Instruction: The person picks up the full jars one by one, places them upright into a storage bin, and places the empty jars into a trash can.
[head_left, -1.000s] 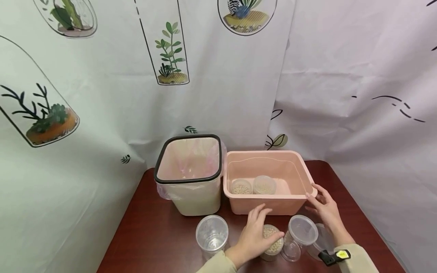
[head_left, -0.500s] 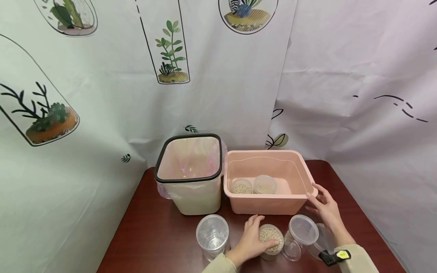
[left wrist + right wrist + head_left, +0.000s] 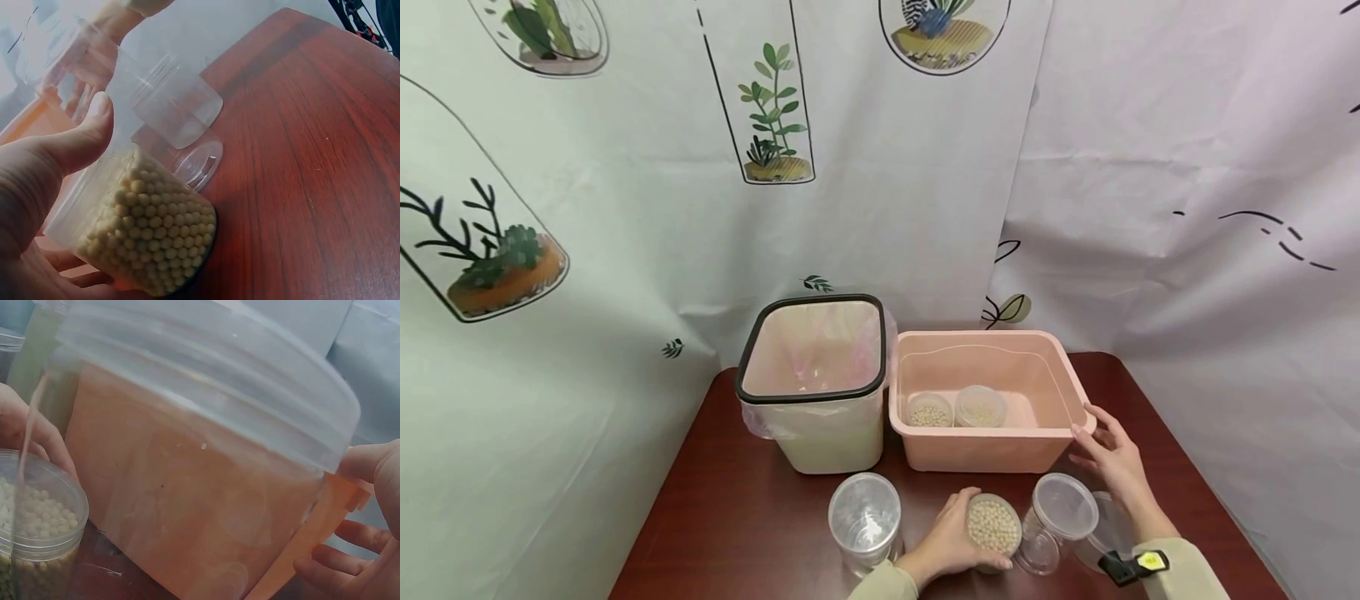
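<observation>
My left hand (image 3: 951,537) grips a clear plastic jar of pale round beans (image 3: 993,527), fingers round its left side and thumb at the front. In the left wrist view the beans (image 3: 156,231) show through the jar's wall, and the thumb (image 3: 94,125) lies along its upper side. My right hand (image 3: 1118,467) holds the near right corner of the pink basin (image 3: 985,450), thumb on the front rim and fingers at the side. Inside the basin sit two round containers, a smaller one (image 3: 930,412) and a larger one (image 3: 981,408), with pale contents.
An empty-looking clear jar (image 3: 865,521) stands left of my left hand. Right of the beans are a tall clear jar (image 3: 1063,508) and another clear container (image 3: 1108,533), partly behind my right wrist. A lined white bin (image 3: 831,442) with a black rim adjoins the basin.
My left hand has come down from above the bean jar and closed round its left side; the jar's top now tilts slightly. The right hand stays at the basin's corner.
</observation>
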The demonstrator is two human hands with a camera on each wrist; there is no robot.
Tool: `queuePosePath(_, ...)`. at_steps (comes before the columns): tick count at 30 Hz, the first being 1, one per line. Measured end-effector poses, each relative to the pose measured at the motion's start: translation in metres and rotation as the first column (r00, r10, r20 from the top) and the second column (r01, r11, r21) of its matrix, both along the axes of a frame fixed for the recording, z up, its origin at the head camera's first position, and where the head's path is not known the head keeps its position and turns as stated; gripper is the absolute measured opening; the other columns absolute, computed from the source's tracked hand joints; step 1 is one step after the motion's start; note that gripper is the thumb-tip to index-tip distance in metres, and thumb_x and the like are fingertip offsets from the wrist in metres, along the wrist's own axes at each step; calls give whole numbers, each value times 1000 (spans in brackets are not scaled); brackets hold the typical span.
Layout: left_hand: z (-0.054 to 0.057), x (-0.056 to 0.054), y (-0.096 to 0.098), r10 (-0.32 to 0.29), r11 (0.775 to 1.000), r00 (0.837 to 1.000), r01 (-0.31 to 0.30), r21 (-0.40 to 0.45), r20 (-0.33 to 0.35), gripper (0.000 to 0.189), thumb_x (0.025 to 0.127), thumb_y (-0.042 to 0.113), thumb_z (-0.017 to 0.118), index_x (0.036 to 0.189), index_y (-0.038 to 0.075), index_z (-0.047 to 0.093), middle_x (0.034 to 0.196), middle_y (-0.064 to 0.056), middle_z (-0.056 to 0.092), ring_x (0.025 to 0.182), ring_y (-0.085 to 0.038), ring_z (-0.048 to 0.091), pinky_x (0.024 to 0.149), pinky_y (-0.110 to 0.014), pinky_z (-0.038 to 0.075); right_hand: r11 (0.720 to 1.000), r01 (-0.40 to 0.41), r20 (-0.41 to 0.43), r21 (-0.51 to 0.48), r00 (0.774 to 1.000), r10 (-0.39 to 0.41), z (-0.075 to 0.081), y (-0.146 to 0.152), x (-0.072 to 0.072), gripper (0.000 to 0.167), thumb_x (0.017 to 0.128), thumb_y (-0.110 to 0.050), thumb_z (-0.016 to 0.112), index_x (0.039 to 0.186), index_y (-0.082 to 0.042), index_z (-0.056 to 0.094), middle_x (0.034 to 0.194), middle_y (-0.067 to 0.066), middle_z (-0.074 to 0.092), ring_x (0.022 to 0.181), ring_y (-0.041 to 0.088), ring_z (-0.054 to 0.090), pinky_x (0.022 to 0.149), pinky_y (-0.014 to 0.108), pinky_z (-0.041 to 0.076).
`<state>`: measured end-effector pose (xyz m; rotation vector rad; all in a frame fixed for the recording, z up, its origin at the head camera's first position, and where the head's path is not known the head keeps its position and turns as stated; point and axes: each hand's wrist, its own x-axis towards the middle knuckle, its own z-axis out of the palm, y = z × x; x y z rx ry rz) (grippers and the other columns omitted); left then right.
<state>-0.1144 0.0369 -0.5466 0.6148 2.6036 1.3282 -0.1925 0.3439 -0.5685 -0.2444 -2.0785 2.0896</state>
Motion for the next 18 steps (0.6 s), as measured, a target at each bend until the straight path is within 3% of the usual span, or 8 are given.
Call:
queuePosePath(9,-12,-3,-3,-77,996,995,74,53,59,97,48,30,93,126,15,37,115,5,49,107,-10,49,91,-28,42,1000,9,-2,5,1000,-9,-3,0,-1,76,73,-47,74,139,-29,42,115,9,49,85,6,64,65,35,54)
queuePosePath(18,-22,-4,-2,-69,992,998,68,102,4,88,51,23,92,122,18,39,112,7,53,100,-8,53,87,-27,44,999,41,-2,23,999,-41,-11,3,-5,75,73,-49,73,139,-31,42,120,10,47,86,7,64,65,35,54)
